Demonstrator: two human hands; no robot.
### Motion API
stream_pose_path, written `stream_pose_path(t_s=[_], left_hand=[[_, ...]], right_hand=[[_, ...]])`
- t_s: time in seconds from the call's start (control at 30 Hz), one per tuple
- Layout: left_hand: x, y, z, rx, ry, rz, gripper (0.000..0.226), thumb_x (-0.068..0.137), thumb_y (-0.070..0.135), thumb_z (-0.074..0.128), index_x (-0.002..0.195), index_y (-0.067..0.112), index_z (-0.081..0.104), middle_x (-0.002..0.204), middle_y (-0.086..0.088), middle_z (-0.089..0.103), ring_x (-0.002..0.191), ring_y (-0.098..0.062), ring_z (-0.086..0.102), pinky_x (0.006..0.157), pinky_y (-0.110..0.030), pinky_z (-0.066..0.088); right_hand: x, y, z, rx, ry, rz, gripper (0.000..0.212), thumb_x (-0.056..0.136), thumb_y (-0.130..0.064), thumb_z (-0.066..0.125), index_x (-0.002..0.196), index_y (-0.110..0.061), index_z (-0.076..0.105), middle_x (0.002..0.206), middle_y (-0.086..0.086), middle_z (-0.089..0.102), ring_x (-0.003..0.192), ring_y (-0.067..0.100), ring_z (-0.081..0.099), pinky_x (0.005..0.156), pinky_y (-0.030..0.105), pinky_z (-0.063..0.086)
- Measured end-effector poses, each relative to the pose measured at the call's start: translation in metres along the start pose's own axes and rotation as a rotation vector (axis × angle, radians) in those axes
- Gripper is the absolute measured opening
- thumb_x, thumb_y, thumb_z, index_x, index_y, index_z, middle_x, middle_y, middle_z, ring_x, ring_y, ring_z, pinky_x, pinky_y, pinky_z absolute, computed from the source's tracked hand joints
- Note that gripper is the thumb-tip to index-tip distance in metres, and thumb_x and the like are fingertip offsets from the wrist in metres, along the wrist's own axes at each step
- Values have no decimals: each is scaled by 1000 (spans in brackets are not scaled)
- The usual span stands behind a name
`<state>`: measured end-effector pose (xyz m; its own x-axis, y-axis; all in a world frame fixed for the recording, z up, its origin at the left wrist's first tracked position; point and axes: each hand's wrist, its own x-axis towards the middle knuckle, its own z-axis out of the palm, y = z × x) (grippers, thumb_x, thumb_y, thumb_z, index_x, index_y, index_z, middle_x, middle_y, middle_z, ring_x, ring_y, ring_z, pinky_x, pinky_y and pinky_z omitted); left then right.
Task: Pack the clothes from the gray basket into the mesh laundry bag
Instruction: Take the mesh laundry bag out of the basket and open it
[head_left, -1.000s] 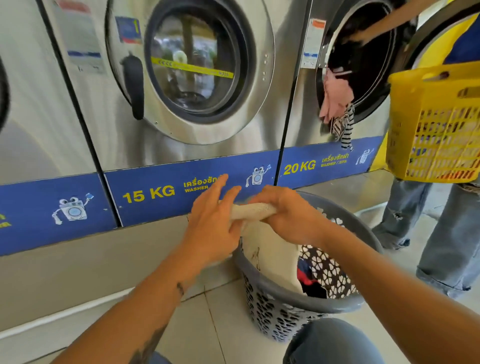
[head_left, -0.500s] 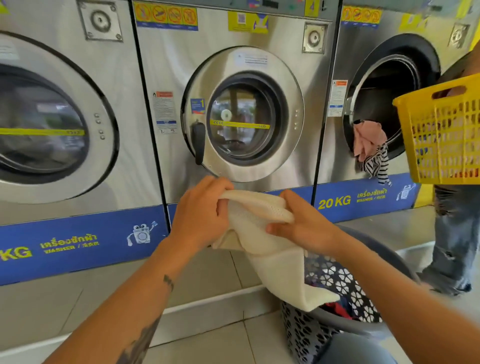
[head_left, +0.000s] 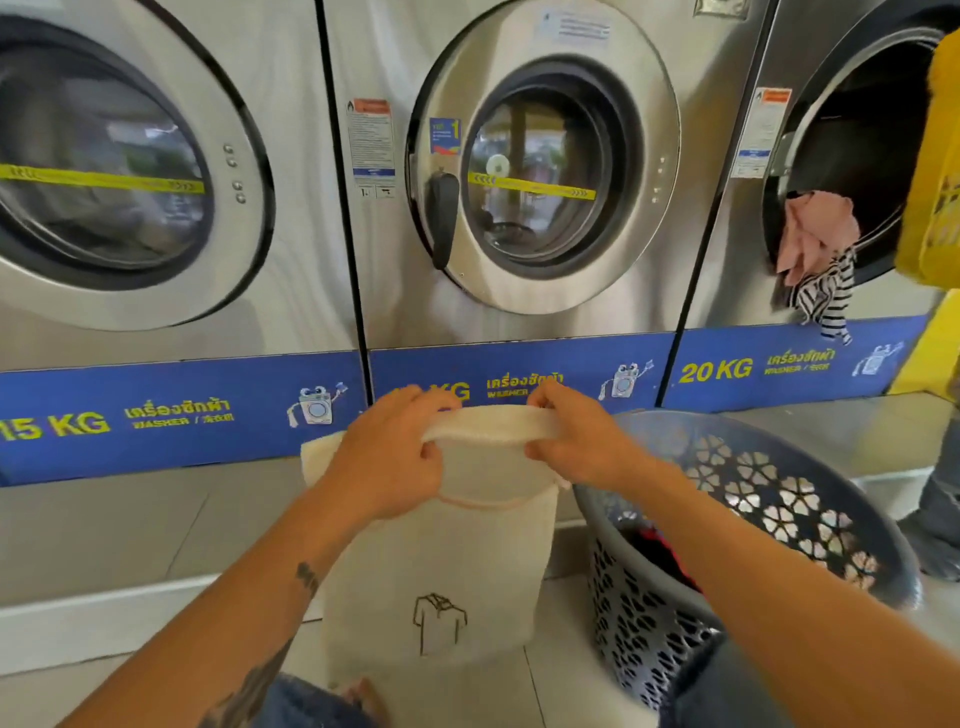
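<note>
A cream mesh laundry bag (head_left: 441, 571) with a shirt drawing on its front hangs upright in front of me, its bottom near the floor. My left hand (head_left: 389, 457) and my right hand (head_left: 576, 441) each grip the bag's top rim and hold its mouth stretched wide. The gray basket (head_left: 779, 499) with heart-shaped holes stands just right of the bag, under my right forearm. Dark and red clothes (head_left: 660, 551) lie inside it, mostly hidden by my arm.
Three steel washers line the wall. The right washer's open drum (head_left: 852, 156) has a pink and a striped garment (head_left: 815, 249) hanging out. Another person holds a yellow basket (head_left: 935, 208) at the right edge, their leg (head_left: 940, 499) beside the gray basket.
The bag was bunched over the gray basket. It has since come out to the left, unfolded to full length, and both hands have spread its mouth.
</note>
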<state>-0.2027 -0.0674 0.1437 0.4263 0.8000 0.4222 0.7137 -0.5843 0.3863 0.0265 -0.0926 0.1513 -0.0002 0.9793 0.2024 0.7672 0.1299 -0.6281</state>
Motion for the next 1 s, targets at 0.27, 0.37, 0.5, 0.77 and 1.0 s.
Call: stream_pose_path(t_s=[0.27, 0.37, 0.5, 0.77, 1.0], left_hand=[[-10, -21, 87, -173, -187, -38, 46, 92, 19, 42, 127, 48, 47, 122, 10, 63, 104, -19, 58, 89, -34, 46], [0, -26, 109, -181, -304, -39, 47, 86, 8, 40, 102, 45, 64, 97, 11, 59, 92, -20, 56, 82, -35, 46], [14, -25, 125, -129, -428, -106, 52, 84, 2, 40, 109, 37, 70, 109, 3, 61, 105, -22, 55, 91, -33, 44], [36, -10, 129, -54, -334, -171, 49, 80, 20, 52, 125, 39, 59, 127, 4, 61, 114, -26, 55, 96, -38, 47], [29, 6, 136, -3, -367, -253, 60, 86, 19, 55, 144, 31, 40, 147, 1, 43, 129, -26, 41, 106, -38, 35]], right_hand=[[13, 70, 49, 45, -1, 144, 43, 82, -7, 75, 106, -14, 40, 89, -3, 49, 70, 14, 48, 48, 17, 40], [15, 91, 64, 99, 67, 193, 38, 82, -6, 74, 96, -18, 41, 86, -5, 48, 70, 15, 46, 51, 15, 40], [25, 110, 75, -2, -3, 144, 27, 84, -10, 73, 103, -20, 58, 117, 2, 55, 104, 21, 54, 72, 16, 37], [25, 125, 68, -147, -48, -33, 53, 84, -3, 61, 135, -18, 58, 147, 8, 42, 135, 27, 43, 111, 28, 33], [23, 168, 2, -190, -116, 256, 45, 87, -3, 60, 129, -19, 65, 136, 6, 60, 123, 24, 55, 101, 29, 40]])
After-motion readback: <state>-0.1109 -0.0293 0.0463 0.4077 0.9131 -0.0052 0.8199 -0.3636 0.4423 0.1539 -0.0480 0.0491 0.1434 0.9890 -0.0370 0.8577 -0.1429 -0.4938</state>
